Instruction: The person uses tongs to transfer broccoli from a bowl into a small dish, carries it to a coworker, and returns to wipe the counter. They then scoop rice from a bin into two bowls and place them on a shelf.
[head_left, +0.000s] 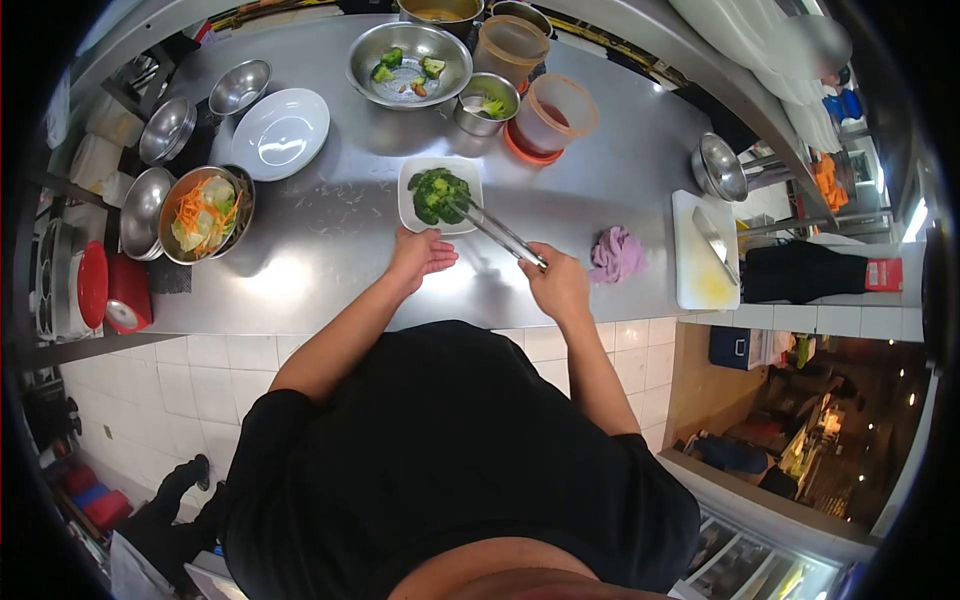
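Observation:
A white square bowl [478, 226] stands on the steel counter in front of me, with broccoli [436, 194] heaped in it. My right hand [558, 284] is closed around metal tongs [498, 233], whose tips reach the right side of the broccoli. Just below the bowl's near edge is my left hand [421, 258], palm up and fingers stretched out, its fingertips pointing right. Behind the bowl, a large steel bowl [360, 78] contains several more broccoli pieces. A crumpled pink cloth [617, 255] lies to the right of my right hand.
On the left are a white plate [281, 134], a bowl of shredded vegetables [207, 219], and a red scale [127, 292]. Plastic tubs [553, 110] and a small steel pot [484, 120] stand at the back. To the right, a knife [712, 240] rests on a white cutting board [697, 289].

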